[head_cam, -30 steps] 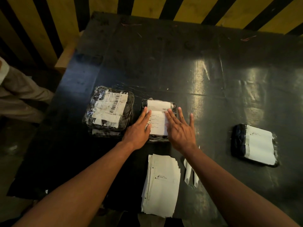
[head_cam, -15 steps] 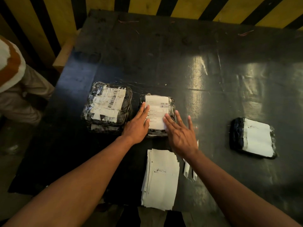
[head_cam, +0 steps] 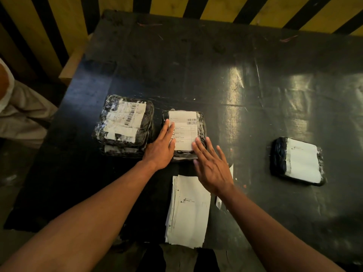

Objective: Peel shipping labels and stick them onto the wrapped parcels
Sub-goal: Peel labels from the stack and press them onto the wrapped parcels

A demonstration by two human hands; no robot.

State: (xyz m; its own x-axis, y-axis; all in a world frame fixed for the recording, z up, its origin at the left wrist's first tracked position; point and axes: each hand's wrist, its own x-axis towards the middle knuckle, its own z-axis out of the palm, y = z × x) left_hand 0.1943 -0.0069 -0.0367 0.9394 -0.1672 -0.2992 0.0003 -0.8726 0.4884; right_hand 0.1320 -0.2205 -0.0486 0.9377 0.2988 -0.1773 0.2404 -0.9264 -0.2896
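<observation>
A small black wrapped parcel (head_cam: 202,124) lies mid-table with a white shipping label (head_cam: 183,128) on its top. My left hand (head_cam: 162,148) lies flat with straight fingers on the label's left edge. My right hand (head_cam: 213,167) is spread flat at the parcel's near right corner, its fingertips at the label's lower right corner. A stack of white label sheets (head_cam: 187,211) lies at the near table edge, below my hands. A larger wrapped parcel (head_cam: 123,125) with several labels sits to the left. Another wrapped parcel (head_cam: 297,160) with a white label lies far right.
The black table (head_cam: 196,65) stands against a yellow and black striped wall (head_cam: 216,6). Strips of peeled backing paper (head_cam: 220,203) lie right of the sheet stack, partly under my right wrist. Another person's trouser leg (head_cam: 21,116) shows at the left edge.
My right hand has slid back toward me, from the label's right side to the parcel's near right corner. My left hand stays on the label's left edge.
</observation>
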